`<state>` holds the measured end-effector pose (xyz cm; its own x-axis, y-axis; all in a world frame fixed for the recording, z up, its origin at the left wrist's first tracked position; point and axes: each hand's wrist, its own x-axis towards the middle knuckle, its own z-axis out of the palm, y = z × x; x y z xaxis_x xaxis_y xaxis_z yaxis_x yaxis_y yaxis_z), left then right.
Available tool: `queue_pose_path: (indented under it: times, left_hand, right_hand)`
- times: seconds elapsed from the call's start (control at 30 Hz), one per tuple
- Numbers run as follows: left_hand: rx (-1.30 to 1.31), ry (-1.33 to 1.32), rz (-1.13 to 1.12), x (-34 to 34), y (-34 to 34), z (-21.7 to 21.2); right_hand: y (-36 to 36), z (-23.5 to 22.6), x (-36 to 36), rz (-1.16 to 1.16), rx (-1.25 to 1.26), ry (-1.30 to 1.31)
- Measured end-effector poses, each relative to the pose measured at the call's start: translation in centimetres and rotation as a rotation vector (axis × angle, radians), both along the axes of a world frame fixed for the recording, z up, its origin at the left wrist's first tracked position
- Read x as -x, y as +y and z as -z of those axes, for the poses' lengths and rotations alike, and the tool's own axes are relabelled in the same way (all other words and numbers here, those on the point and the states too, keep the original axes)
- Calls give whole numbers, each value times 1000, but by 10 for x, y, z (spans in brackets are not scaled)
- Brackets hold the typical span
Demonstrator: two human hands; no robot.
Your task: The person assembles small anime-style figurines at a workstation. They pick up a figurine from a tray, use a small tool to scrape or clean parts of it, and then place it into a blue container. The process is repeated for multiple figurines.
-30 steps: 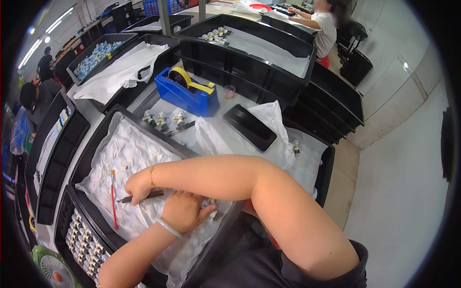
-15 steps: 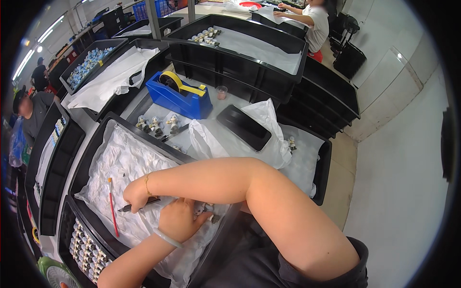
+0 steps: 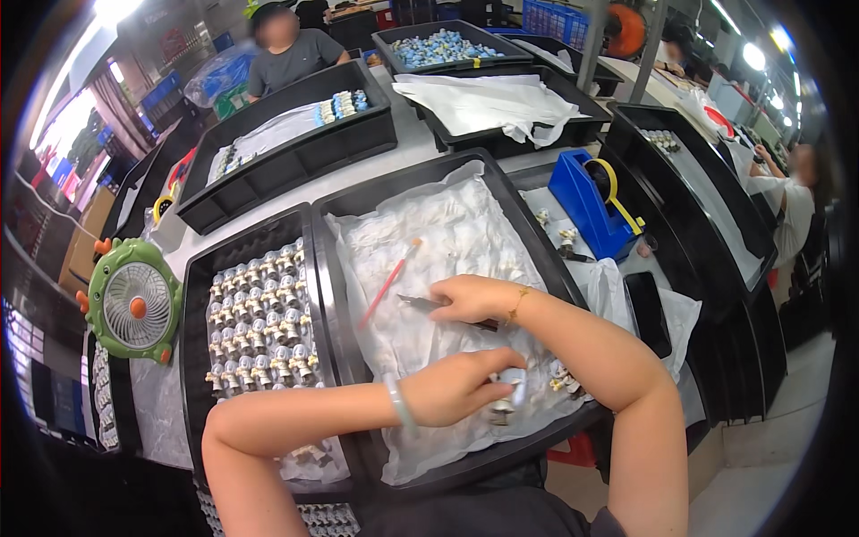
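My left hand [image 3: 450, 388] is closed around a small white-and-blue figurine [image 3: 506, 394], which it holds low over the white tissue lining [image 3: 429, 210] of a black tray. Just beyond it, my right hand [image 3: 470, 299] grips a slim dark knife-like tool [image 3: 413, 302], its pointed tip toward the left; its exact kind is unclear. A thin red-handled brush [image 3: 386, 288] lies on the tissue left of that tip. Several more figurines [image 3: 565, 379] lie at the tray's right side, below my right forearm.
On the left stands a black tray with rows of figurines [image 3: 259, 324], beside a green fan [image 3: 134, 300]. A blue tape dispenser [image 3: 586, 206] and a dark phone [image 3: 646, 313] are on the right. More black trays [image 3: 295, 148] stand beyond; a person [image 3: 300, 58] is behind them.
The view has swung left, bringing the fan and the full tray into sight. My hands have moved apart somewhat, and the figurine in my left hand now shows clearly.
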<state>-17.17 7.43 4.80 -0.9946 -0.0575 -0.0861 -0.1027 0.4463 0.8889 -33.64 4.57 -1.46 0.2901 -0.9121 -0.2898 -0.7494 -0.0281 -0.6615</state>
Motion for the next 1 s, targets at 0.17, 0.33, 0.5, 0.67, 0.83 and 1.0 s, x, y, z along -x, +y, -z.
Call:
queue_pose_path:
  times: [0.17,0.33,0.5,0.67,0.83,1.0]
  left_hand:
    - [-557,-27,-377,-65,-14,4]
    - [-885,46,-630,-129,-16,-8]
    - [-615,81,-709,-157,-2,-10]
    - [-647,260,-870,-155,-7,0]
    - [-695,236,-865,-168,-26,23]
    - [-772,367,-566,-170,-28,2]
  right_hand:
    - [4,-4,-1,-17,25,41]
    - [-3,8,-4,-44,41,59]
    - [10,15,7,39,67,13]
    - [6,8,4,25,73,24]
    - [-1,14,4,-21,44,15]
    - [4,-5,-5,57,6,14]
